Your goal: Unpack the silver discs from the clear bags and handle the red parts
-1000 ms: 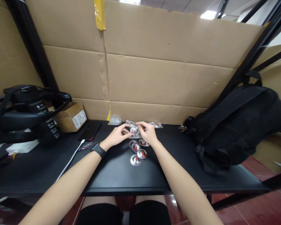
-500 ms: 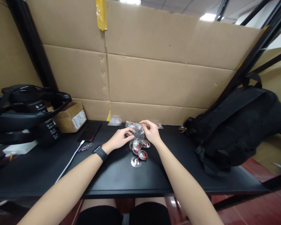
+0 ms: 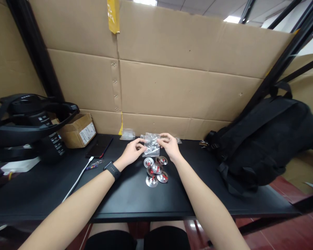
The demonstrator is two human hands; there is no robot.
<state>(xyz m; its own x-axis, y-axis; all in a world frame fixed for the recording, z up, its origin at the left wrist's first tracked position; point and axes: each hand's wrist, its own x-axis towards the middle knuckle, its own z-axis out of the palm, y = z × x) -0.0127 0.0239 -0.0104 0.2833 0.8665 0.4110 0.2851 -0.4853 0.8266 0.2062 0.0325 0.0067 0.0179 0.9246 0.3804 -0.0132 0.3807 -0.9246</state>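
Note:
My left hand (image 3: 131,151) and my right hand (image 3: 169,146) both pinch a small clear plastic bag (image 3: 151,146), holding it just above the black table (image 3: 130,194). Below the bag lies a cluster of several round silver discs with red centres (image 3: 155,171). A black watch sits on my left wrist (image 3: 111,168). Behind my hands, more small clear bags (image 3: 127,133) lie against the cardboard wall.
A black backpack (image 3: 266,139) fills the right side of the table. At the left stand a black headset device (image 3: 28,121), a small cardboard box (image 3: 79,130), a dark phone (image 3: 100,146), a white cable (image 3: 78,178) and a key ring (image 3: 94,163).
A disc has come out of the clear bag and joined the cluster on the table. Both hands lifted the bag slightly and now hold it without a disc.

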